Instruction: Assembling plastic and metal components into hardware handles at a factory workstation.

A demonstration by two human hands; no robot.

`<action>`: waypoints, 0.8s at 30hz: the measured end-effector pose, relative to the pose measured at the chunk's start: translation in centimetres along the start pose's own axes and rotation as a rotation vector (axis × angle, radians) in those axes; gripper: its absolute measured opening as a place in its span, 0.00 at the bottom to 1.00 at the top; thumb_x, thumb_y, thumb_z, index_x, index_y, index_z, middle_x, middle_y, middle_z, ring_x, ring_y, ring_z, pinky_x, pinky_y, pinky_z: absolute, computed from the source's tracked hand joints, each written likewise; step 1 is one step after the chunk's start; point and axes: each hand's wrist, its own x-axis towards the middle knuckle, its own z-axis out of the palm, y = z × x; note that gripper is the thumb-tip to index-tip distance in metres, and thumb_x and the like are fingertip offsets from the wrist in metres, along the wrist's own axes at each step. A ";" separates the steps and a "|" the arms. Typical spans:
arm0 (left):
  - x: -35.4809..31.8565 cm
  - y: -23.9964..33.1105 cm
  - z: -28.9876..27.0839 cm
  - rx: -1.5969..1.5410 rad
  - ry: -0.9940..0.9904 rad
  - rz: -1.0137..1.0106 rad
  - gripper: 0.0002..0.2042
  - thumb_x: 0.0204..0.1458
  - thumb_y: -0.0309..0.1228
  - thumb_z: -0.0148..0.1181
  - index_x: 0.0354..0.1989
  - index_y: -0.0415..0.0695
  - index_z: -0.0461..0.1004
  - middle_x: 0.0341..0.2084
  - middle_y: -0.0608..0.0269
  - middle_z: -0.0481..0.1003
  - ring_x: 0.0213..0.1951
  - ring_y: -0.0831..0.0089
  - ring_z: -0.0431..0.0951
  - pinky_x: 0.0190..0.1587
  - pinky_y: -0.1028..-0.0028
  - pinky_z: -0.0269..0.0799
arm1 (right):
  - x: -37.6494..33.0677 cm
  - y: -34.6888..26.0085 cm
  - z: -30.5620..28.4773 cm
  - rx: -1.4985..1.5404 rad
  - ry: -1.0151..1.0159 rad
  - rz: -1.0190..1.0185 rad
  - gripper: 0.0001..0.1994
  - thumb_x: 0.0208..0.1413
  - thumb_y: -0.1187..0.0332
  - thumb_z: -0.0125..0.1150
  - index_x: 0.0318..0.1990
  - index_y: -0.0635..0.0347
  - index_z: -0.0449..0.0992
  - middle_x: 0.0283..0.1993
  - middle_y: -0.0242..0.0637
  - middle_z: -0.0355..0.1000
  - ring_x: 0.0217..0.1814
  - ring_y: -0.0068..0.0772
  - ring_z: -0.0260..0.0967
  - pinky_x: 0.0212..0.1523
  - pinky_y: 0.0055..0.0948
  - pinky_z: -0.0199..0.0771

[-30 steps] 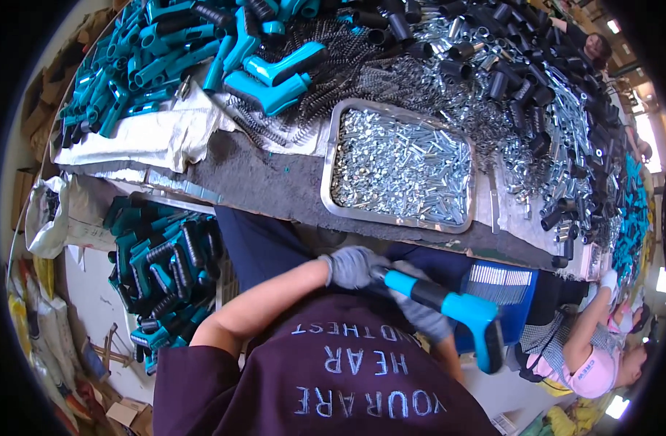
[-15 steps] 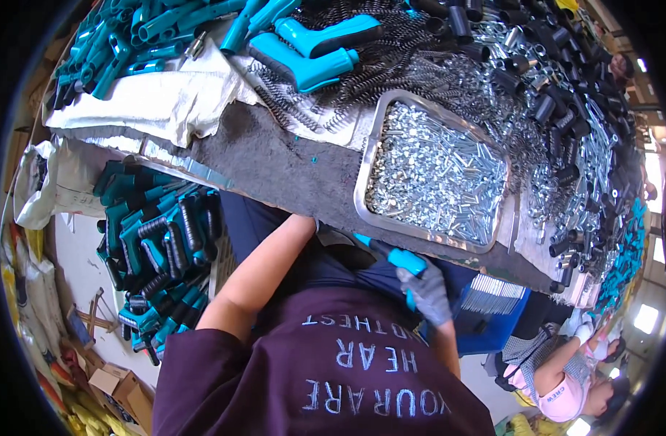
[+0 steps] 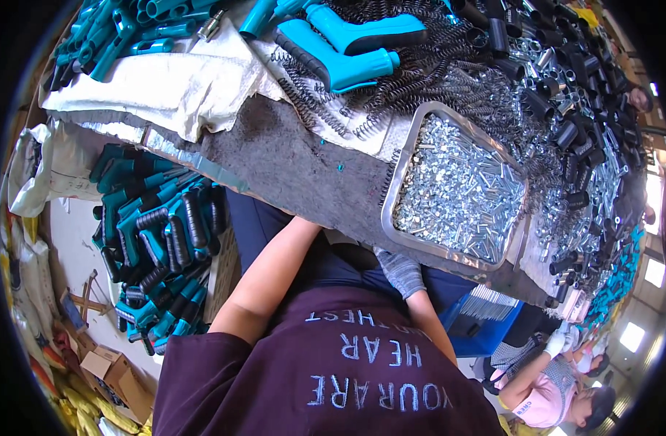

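My right hand [image 3: 402, 273], in a grey knit glove, reaches in at my lap below the workbench edge. Its fingers are hidden under the bench, so I cannot see what they hold. My left forearm [image 3: 273, 272] is bare and runs up to the same edge, and the left hand itself is out of sight beneath it. Just above the right hand, on the bench [image 3: 304, 178], stands a metal tray [image 3: 396, 190] filled with small silvery pins and nuts [image 3: 456, 196]. Teal pistol-shaped housings [image 3: 347, 69] with black grips lie farther back.
Black coil springs [image 3: 413, 80], dark tubes [image 3: 543, 109] and loose metal parts crowd the bench's far right. A white cloth [image 3: 166, 87] drapes over its left. Stacked teal-and-black tool bodies [image 3: 169, 232] sit low left. A blue bin [image 3: 485, 336] holds metal rods. A co-worker in pink [image 3: 551, 392] is at right.
My right hand has moved left and up, under the bench edge. The teal tool part it held is out of sight. The view has shifted slightly.
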 end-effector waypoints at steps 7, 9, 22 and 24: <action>-0.1 0.6 1.5 -0.053 0.004 0.034 0.18 0.48 0.43 0.57 0.45 0.50 0.77 0.45 0.55 0.76 0.48 0.54 0.74 0.52 0.60 0.68 | 2.0 -1.6 -1.3 0.059 -0.163 0.022 0.20 0.60 0.64 0.43 0.59 0.55 0.66 0.62 0.48 0.64 0.66 0.53 0.58 0.64 0.51 0.58; -0.1 1.0 1.8 -0.066 0.005 0.043 0.18 0.48 0.43 0.57 0.45 0.50 0.77 0.45 0.55 0.76 0.48 0.54 0.74 0.52 0.59 0.68 | 2.2 -1.9 -1.2 0.260 -0.184 0.135 0.23 0.61 0.61 0.42 0.63 0.55 0.63 0.65 0.50 0.59 0.69 0.54 0.54 0.66 0.50 0.56; 0.7 4.6 3.6 -0.089 -0.109 0.163 0.18 0.47 0.44 0.58 0.45 0.49 0.77 0.45 0.54 0.76 0.48 0.54 0.74 0.53 0.59 0.68 | 2.1 1.3 6.8 1.677 0.177 0.296 0.29 0.65 0.48 0.34 0.67 0.56 0.53 0.69 0.42 0.52 0.69 0.41 0.52 0.68 0.40 0.55; 2.7 5.1 2.7 -0.075 -0.138 0.225 0.18 0.47 0.44 0.58 0.45 0.49 0.77 0.45 0.54 0.76 0.48 0.54 0.74 0.53 0.59 0.68 | 1.0 3.6 5.9 2.185 0.264 0.416 0.30 0.66 0.47 0.33 0.69 0.55 0.50 0.72 0.39 0.49 0.71 0.39 0.50 0.69 0.38 0.53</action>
